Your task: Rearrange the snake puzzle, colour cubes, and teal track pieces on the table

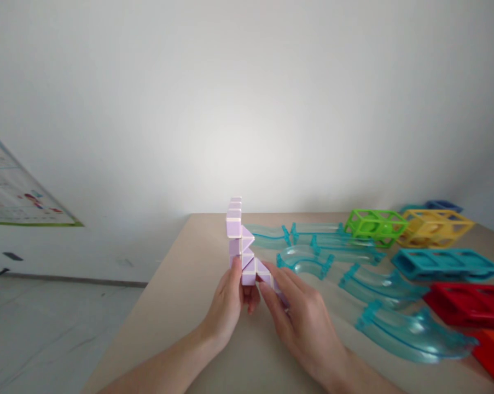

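Observation:
A lilac snake puzzle (234,227) made of wedge-shaped segments with pale edges is held up above the table. Its upper part rises straight, and the lower part zigzags down and bends to the right. My left hand (227,303) grips the lower left of the puzzle, thumb on the near side and fingertips curled beneath. Pinched between the thumb and fingers of my right hand (298,312) is the lower right end, which those fingers partly hide.
Clear teal track pieces (411,331) lie on the table (168,284) to the right. Beyond them are a green frame block (376,227), a yellow one (433,227), a teal one (447,264) and a red one (472,303). A white wall (247,109) stands behind; a poster (21,186) hangs left.

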`<act>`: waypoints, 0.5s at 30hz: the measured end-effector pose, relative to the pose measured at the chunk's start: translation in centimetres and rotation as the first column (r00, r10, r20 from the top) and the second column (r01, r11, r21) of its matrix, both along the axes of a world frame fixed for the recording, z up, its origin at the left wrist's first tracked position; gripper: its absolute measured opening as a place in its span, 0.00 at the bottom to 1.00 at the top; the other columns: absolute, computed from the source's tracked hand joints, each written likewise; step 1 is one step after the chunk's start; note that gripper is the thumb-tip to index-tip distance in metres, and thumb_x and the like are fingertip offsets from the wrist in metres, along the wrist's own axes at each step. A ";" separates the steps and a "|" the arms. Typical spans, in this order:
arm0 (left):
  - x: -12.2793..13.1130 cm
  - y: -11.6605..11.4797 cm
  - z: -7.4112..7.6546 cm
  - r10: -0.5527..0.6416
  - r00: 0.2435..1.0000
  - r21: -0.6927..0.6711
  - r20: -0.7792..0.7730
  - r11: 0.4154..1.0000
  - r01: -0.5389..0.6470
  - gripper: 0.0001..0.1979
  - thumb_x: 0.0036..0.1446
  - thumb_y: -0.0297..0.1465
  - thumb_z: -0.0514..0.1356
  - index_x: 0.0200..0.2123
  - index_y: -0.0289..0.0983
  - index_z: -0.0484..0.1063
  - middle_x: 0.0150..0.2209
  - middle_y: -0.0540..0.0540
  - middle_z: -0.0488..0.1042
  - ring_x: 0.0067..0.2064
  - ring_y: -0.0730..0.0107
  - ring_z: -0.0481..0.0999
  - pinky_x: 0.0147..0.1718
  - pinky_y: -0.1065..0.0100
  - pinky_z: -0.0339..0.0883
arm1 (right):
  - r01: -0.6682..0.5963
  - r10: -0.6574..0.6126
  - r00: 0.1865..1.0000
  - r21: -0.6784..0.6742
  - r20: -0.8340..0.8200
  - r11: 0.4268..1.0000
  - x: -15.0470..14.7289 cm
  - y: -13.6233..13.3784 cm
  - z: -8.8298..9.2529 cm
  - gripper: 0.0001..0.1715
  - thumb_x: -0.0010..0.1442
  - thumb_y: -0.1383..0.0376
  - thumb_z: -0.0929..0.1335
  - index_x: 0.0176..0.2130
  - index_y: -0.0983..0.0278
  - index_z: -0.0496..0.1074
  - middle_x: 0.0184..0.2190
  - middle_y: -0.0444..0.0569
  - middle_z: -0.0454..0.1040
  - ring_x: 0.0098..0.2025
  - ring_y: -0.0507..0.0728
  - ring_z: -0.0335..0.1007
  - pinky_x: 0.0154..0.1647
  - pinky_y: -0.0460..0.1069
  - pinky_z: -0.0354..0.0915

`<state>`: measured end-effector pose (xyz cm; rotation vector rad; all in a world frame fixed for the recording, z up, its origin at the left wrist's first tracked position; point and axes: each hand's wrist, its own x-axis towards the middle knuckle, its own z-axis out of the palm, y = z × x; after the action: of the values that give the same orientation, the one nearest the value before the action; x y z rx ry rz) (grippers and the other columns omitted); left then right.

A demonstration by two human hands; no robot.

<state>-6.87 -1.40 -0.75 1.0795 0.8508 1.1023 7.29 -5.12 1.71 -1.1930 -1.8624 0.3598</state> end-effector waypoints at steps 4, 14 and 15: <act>-0.6 0.4 1.0 0.054 0.996 0.099 0.066 0.993 -0.060 0.18 0.56 0.46 0.60 0.35 0.35 0.69 0.27 0.50 0.70 0.26 0.74 0.67 0.25 0.72 0.61 | -0.058 0.060 0.992 0.021 -0.108 0.998 0.1 -0.4 0.6 0.16 0.67 0.68 0.60 0.52 0.60 0.68 0.33 0.49 0.73 0.34 0.55 0.70 0.35 0.47 0.67; -1.1 1.2 1.7 -0.083 0.974 0.130 0.213 0.990 0.056 0.17 0.52 0.33 0.66 0.46 0.39 0.71 0.41 0.45 0.76 0.44 0.64 0.74 0.47 0.62 0.66 | 0.028 -0.018 0.999 0.237 -0.043 0.971 0.7 0.1 -0.5 0.18 0.59 0.71 0.67 0.50 0.61 0.68 0.38 0.50 0.73 0.39 0.56 0.72 0.37 0.48 0.69; -1.1 1.2 1.8 -0.076 0.974 0.117 0.215 0.992 0.052 0.18 0.51 0.32 0.67 0.47 0.39 0.71 0.41 0.46 0.76 0.44 0.64 0.74 0.47 0.62 0.66 | 0.025 -0.021 1.000 0.255 -0.019 0.966 0.8 0.1 -0.4 0.18 0.59 0.71 0.67 0.50 0.61 0.68 0.39 0.50 0.73 0.38 0.55 0.73 0.37 0.48 0.69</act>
<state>-8.02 -0.22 1.05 1.0466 0.5817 1.2003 8.04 -5.07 1.28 -1.0314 -1.8163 0.1104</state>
